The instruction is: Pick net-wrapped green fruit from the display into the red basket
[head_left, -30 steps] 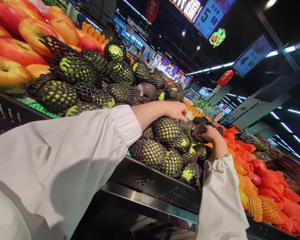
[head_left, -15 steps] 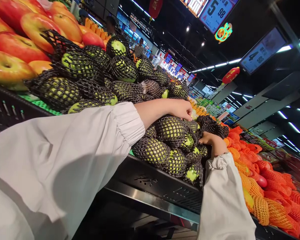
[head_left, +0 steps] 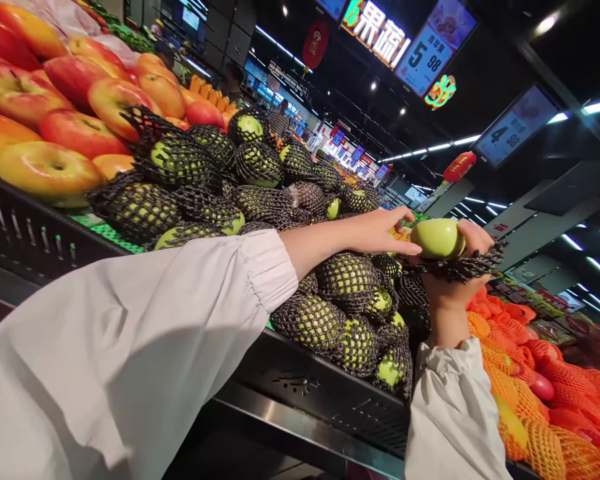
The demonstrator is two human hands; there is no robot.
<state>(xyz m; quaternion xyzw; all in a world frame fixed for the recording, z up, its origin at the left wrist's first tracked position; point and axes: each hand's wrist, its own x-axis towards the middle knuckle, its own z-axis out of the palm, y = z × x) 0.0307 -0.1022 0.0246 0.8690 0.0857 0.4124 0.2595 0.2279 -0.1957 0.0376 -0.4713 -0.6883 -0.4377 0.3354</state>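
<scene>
Right hand: my right hand (head_left: 453, 280) has its fingers closed around a green apple (head_left: 437, 238), held up above the display, its black foam net (head_left: 463, 267) bunched below the fruit.
Left hand: my left hand (head_left: 380, 230) lies open, fingers spread, fingertips just beside the apple.
Below: netted green apples (head_left: 310, 320) heaped in a black crate (head_left: 325, 393).
Left: red apples (head_left: 80, 130).
Right: orange-netted fruit (head_left: 545, 413).

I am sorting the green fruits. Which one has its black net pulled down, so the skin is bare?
The fruit in the right hand. Its net is bunched underneath; the pile's fruits are wrapped.
</scene>
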